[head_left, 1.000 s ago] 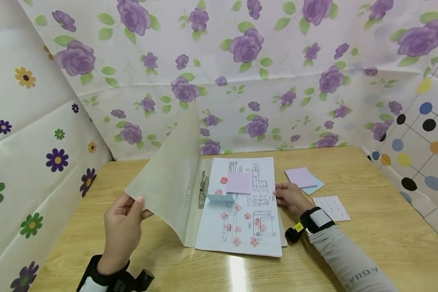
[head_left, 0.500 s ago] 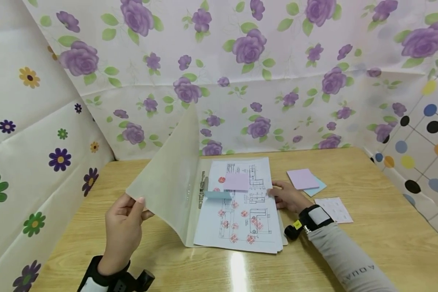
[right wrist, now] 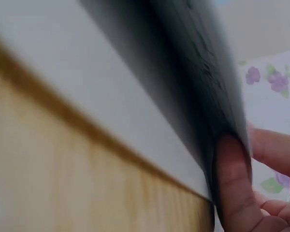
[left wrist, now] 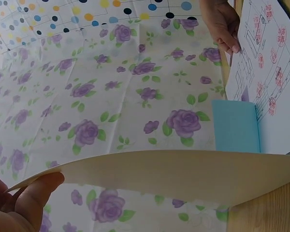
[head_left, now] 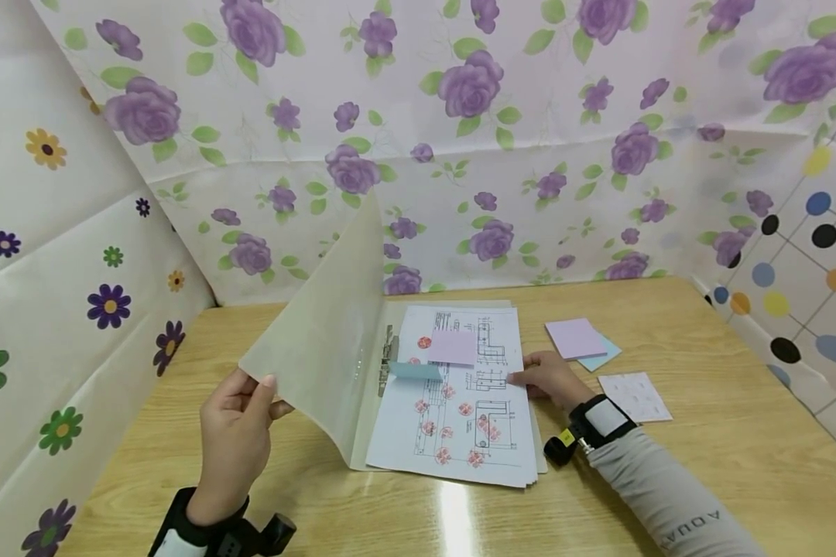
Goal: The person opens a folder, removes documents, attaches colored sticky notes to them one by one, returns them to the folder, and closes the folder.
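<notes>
My left hand [head_left: 235, 425] pinches the free corner of a beige file folder's cover [head_left: 320, 348], thumb on the inner side, holding it raised and bowed. At the folder's right, my right hand [head_left: 553, 379] grips the right edge of a stack of printed sheets [head_left: 488, 456]; in the right wrist view its fingers [right wrist: 232, 179] are at the lifted sheets' edge. The top sheet bears line drawings and red stamp marks. A purple sticky note [head_left: 453, 347] and a blue sticky note [head_left: 416, 371], partly standing up, sit on it. The folder's metal clip [head_left: 386, 363] is left of the sheets.
Right of the folder on the wooden table [head_left: 738, 464] lie a purple note pad [head_left: 574, 339], a blue note pad [head_left: 602, 356] partly under it, and a white patterned square [head_left: 634, 396]. A flowered cloth [head_left: 564, 155] hangs behind the table.
The right hand has moved slightly left with the sheets, whose left edge is now nearer the clip. More of the folder's back shows above them. The left hand and raised cover hold still.
</notes>
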`<state>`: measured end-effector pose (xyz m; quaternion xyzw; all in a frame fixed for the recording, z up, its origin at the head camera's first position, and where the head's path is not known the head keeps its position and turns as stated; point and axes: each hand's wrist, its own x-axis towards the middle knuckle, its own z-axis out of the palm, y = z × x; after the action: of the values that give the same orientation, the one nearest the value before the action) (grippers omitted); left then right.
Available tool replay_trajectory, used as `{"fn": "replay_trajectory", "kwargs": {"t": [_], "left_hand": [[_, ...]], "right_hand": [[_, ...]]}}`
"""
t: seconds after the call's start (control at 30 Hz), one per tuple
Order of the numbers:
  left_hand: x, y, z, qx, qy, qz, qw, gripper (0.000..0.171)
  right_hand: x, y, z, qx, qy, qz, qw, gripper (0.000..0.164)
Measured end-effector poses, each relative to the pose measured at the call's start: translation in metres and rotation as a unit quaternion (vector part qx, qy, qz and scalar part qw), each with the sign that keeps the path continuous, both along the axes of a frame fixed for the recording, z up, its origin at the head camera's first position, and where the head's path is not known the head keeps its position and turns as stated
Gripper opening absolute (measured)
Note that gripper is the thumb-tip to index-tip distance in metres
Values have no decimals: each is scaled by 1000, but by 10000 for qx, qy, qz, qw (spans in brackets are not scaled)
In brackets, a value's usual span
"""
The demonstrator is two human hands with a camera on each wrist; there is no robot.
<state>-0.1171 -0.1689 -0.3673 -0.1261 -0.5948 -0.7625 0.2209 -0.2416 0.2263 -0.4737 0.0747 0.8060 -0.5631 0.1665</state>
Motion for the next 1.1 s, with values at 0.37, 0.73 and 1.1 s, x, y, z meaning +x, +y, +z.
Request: {"fn": "replay_trajectory", "kwargs": {"t": [0.37,0.73,1.1], "left_hand": [[1,0,0,-38,-87,49,9999,39],[1,-3,-1,74,-11,76,9999,38],[0,-3,-1,117,-85,123,9998,38]], "right_hand": [[0,-2,0,-4,-32,-10,10000,20],[2,11,5,-276,-387,339,9983,36],[2,17,-2,-725,-428,312,9960,41]]}}
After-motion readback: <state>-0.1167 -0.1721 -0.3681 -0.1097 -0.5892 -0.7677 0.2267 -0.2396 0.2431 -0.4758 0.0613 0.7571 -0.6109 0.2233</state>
